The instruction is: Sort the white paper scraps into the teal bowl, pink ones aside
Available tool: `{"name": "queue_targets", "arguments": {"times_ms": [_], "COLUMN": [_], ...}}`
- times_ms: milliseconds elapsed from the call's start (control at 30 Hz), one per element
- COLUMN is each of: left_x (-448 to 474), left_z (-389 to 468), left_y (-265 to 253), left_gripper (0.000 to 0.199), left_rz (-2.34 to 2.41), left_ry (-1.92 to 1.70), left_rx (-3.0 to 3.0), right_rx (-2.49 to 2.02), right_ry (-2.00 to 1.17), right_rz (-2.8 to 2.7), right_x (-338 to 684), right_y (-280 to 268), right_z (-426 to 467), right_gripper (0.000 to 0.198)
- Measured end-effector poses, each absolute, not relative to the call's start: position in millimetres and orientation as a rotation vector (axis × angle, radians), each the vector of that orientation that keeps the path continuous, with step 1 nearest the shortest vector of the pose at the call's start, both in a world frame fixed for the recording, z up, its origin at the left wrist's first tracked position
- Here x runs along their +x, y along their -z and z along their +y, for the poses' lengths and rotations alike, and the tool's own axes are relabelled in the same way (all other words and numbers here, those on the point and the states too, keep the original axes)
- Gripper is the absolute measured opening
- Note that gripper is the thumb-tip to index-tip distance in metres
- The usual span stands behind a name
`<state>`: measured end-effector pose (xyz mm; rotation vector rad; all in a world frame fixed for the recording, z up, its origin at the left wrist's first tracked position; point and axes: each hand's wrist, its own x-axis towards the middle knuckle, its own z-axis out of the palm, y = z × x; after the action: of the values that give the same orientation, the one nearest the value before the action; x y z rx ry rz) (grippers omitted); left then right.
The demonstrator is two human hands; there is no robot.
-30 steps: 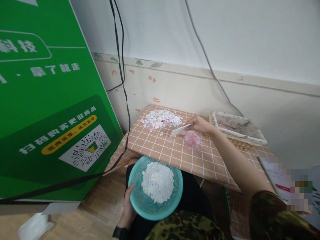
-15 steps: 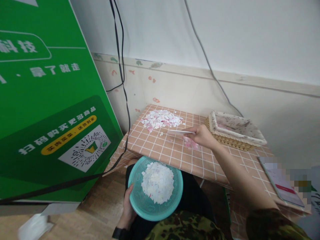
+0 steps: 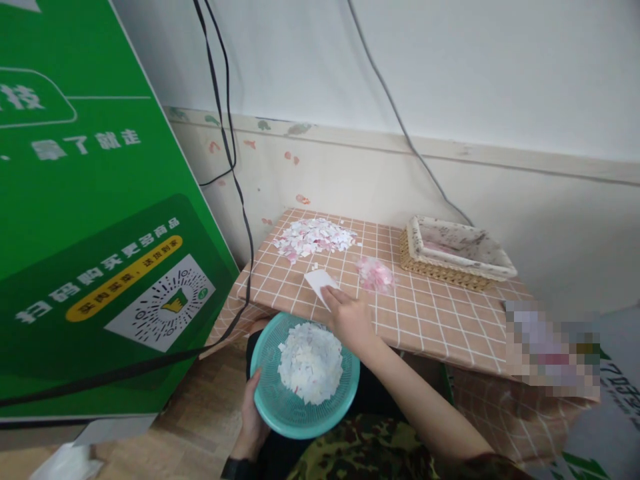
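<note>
Card (image 3: 320, 283) pinched flat in the right hand (image 3: 350, 319) should sweep low toward the basket (image 3: 280, 410), which the left hand (image 3: 253, 420) grips under the desk (image 3: 430, 313) edge, lower centre of frame.

checked table (image 3: 425, 313) bears paper scraps (image 3: 313, 237), wicker basket (image 3: 457, 250).

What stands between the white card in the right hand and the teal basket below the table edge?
Nothing visible does. The right hand holds the white card at the table's near edge, directly above the teal basket, which the left hand holds.
</note>
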<state>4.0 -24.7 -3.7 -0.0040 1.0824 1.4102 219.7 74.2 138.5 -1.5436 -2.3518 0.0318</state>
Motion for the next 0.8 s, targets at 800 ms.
{"name": "queue_targets", "arguments": {"times_ms": [800], "left_x": [5.9], "left_z": [-22.3], "left_y": [-1.6], "left_gripper": [0.022], "left_rz": [1.132], "left_ry": [-1.404], "left_rx": [-0.045], "right_rx": [-1.857], "right_ry": [0.030], "right_rz": [-1.723], "right_x": [365.5], "right_y": [-168.3], "right_z": [126.4], "right_gripper": [0.032]}}
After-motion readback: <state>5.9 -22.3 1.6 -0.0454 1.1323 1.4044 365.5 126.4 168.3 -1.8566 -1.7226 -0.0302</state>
